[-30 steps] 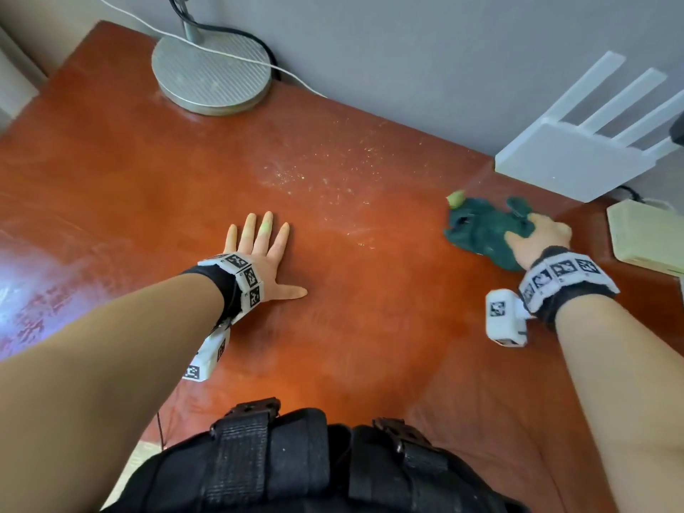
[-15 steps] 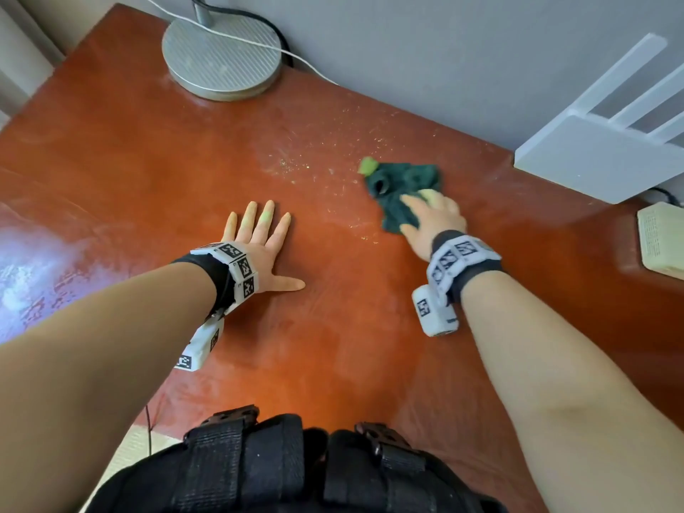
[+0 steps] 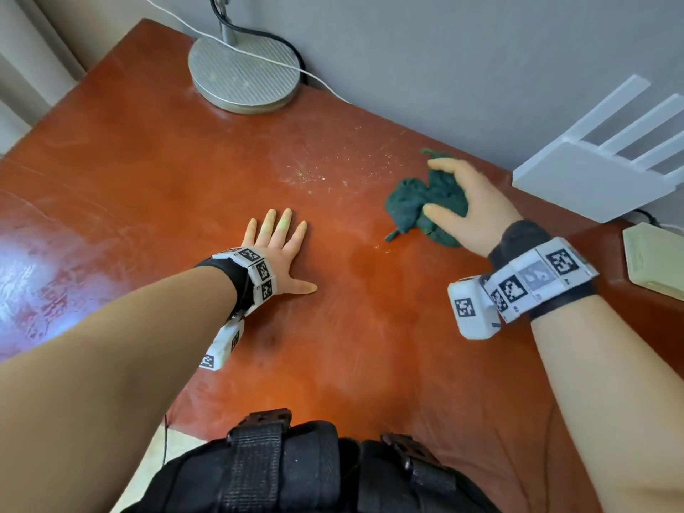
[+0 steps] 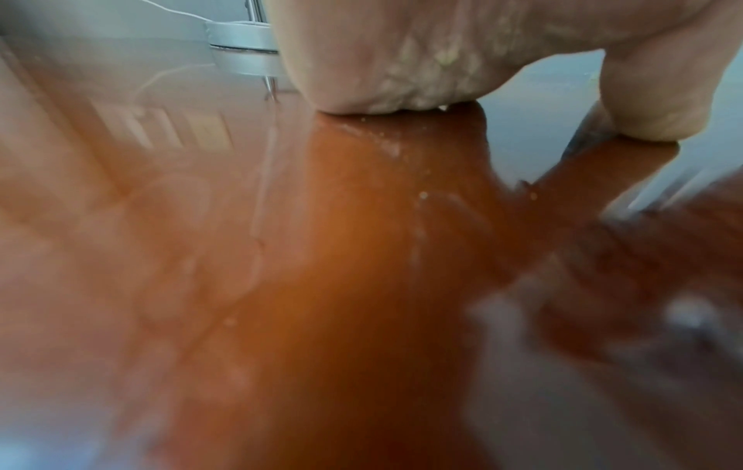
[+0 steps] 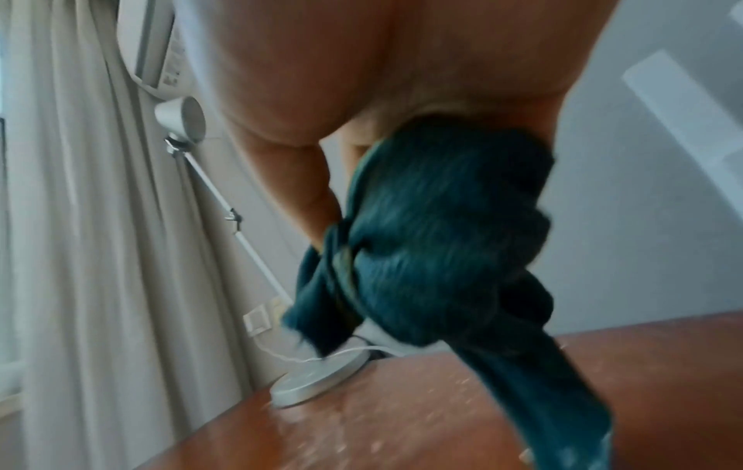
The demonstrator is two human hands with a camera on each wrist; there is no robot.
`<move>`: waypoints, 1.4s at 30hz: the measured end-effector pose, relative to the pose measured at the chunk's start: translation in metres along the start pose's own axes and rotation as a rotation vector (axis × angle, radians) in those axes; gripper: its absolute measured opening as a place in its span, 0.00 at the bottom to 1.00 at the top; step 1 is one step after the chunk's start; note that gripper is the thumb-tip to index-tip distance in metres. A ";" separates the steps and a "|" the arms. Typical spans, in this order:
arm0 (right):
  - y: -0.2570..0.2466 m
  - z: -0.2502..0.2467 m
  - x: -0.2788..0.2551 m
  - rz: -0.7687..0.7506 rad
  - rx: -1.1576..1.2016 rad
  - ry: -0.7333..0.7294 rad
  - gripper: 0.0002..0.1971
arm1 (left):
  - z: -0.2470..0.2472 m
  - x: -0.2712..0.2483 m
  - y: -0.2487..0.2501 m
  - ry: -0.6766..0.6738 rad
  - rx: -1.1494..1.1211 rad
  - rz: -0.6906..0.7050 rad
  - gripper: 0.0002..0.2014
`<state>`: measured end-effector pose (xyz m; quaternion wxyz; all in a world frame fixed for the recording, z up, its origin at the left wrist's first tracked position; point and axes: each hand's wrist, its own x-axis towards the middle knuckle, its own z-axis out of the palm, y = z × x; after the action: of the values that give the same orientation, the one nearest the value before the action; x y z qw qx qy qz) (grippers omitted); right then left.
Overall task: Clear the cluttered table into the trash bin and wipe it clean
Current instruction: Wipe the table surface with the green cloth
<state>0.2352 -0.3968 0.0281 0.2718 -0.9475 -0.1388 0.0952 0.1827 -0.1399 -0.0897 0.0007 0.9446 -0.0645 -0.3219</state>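
The red-brown bench point(image 3: 155, 172) is running back to a grey wall, its left corner ending near a curtain point(image 5: 80, 222), with broad bare surface lying open in front of and to the left of both hands. At the back, a round lamp base point(image 3: 244, 74) is sitting near the wall, and a white router point(image 3: 592, 179) is occupying the right rear edge beside a cream box point(image 3: 655, 259).

The left hand point(image 3: 275, 253) is lying flat, its fingers point(image 3: 285, 225) spread wide on the wood and holding nothing. The right hand point(image 3: 470, 205) is gripping a bunched dark green cloth point(image 3: 418, 203), its fingers curling round it just in front of the router; whether the cloth's trailing end is touching the wood I cannot tell. Pale crumbs point(image 3: 333, 172) are lying scattered between cloth and lamp base.

Half a second earlier the cloth was pressed flat nearer the bench's middle; it is now bunched up further right. The left hand is staying put.
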 end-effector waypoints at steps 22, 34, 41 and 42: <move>0.002 0.110 0.074 -0.213 -0.528 -0.475 0.28 | -0.042 0.045 -0.082 0.025 -0.140 -0.200 0.57; -0.008 0.094 0.160 0.027 -0.152 -0.136 0.23 | -0.046 0.055 -0.085 -0.076 -0.109 -0.215 0.58; -0.029 0.127 0.142 -0.488 -0.586 -0.494 0.28 | -0.047 0.055 -0.087 -0.044 -0.151 -0.192 0.61; -0.023 0.122 0.150 -0.478 -0.600 -0.485 0.28 | -0.047 0.056 -0.088 -0.053 -0.147 -0.192 0.61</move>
<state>0.3404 -0.2709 -0.0772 -0.0406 -0.8761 -0.4347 0.2043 0.2657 -0.0618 -0.0897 0.0375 0.9349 0.0499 -0.3494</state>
